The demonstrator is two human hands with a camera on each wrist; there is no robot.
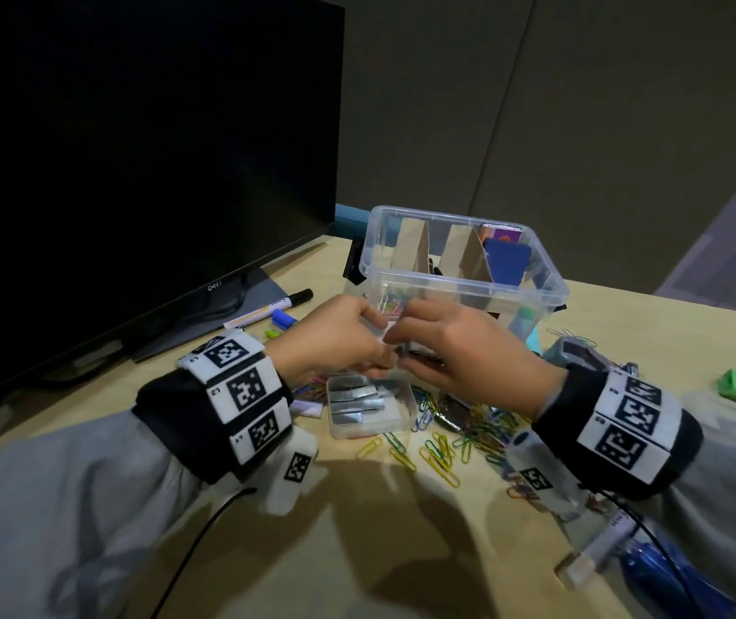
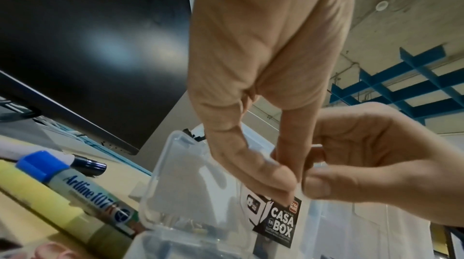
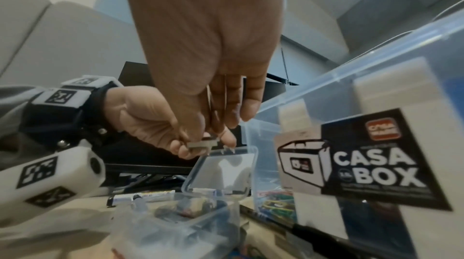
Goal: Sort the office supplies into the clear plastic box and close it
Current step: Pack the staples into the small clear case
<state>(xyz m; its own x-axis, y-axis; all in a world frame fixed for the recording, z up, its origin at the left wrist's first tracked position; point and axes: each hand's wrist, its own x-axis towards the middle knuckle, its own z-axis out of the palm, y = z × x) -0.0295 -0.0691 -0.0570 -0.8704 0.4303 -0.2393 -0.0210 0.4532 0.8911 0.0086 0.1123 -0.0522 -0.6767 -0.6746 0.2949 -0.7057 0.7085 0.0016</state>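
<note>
Both hands meet above the desk [image 1: 401, 551], just in front of the clear box [image 1: 531, 285]. The left hand [image 1: 334, 339] comes in from the left with its fingers curled, thumb and fingertips pinching a small grey staple strip [image 3: 202, 144]; the right hand [image 1: 455, 346] reaches in from the right, fingers bent downward, its fingertips [image 3: 226, 122] closing on the same strip, so each hand grips it. From the head view the strip is hidden behind the knuckles; only the right wrist view shows it, and blurred. Directly beneath the hands sits a small case [image 1: 370, 406], its lid [image 3: 226, 170] raised, with staple strips inside. The clear box stands open toward the far edge of the desk, cardboard dividers [image 1: 464, 254] upright in it. Paper clips [image 1: 442, 449] are strewn on the desk near the case, partly covered by the right wrist. Markers [image 2: 83, 190] lie left of the box, before the monitor [image 1: 134, 172].
</note>
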